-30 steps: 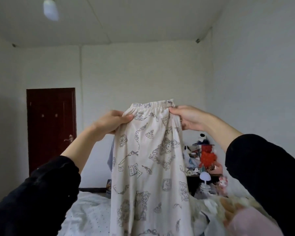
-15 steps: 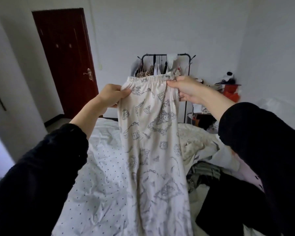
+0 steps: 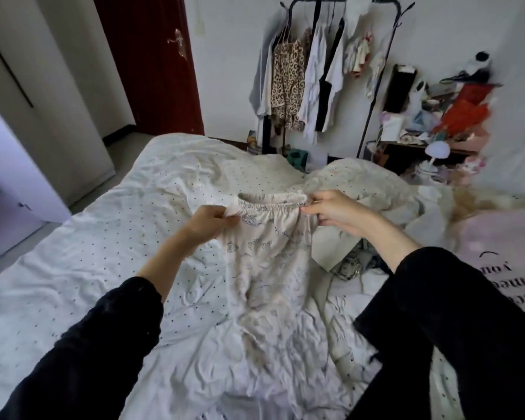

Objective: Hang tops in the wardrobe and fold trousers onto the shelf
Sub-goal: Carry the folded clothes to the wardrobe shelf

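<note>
Trousers: cream printed trousers [image 3: 267, 262] are held by the elastic waistband over the middle of the bed, waistband far, legs trailing toward the near edge and lying crumpled on the sheet.
Left hand: left hand [image 3: 208, 222] pinches the left end of the waistband between thumb and curled fingers.
Right hand: right hand [image 3: 331, 212] pinches the right end of the waistband, fingers curled round the fabric.
Hands together: they are apart, one at each end of the waistband, which is stretched between them.
Sleeves: both forearms are bare to the pushed-up black sleeves [image 3: 455, 322], near in view.
Bed: white dotted sheet [image 3: 103, 253] is wrinkled and covers the bed under the trousers.
Right of bed: a heap of garments [image 3: 355, 262] lies just right of the trousers, and a pink piece with black lettering [image 3: 503, 262] lies at the right edge.
Rack: black clothes rack [image 3: 291, 31] stands far, against the wall, with a leopard-print top [image 3: 287, 83] and white tops hanging on it.
Door: dark red door [image 3: 152, 62] is far left of the rack.
Table: a cluttered side table [image 3: 422, 145] stands far right, with a small white lamp [image 3: 437, 150] at its near edge.
</note>
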